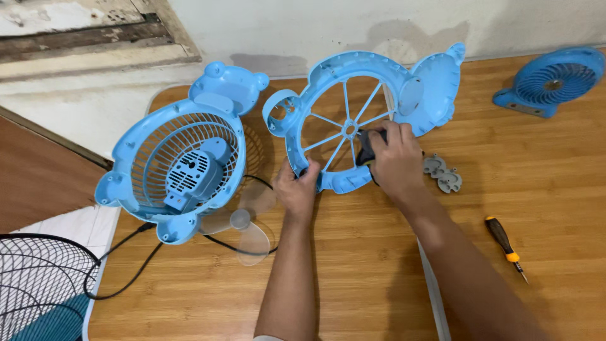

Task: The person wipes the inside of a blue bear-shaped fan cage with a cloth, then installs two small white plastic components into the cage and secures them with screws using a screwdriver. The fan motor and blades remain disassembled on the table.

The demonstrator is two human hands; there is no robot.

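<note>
both forearms reach up the counter (353, 278) to the blue fan cover (353, 120). left hand (298, 189) grips the cover's lower rim; right hand (392, 158), nearer its hub, holds a dark part (366, 146) there.

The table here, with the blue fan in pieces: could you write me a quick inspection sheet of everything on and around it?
Surface: wooden table, light brown boards.
Job's things: blue front fan cover with spokes, tilted up; dark cloth-like thing pressed against the spokes.
Clutter: blue rear fan housing with motor; clear fan blade; two grey parts; screwdriver; small blue fan.
Hands: left hand grips the cover's lower rim; right hand holds the dark thing.
Cables: black cable runs from the housing across the table.
Surroundings: white wall; black wire grille at the lower left.
</note>
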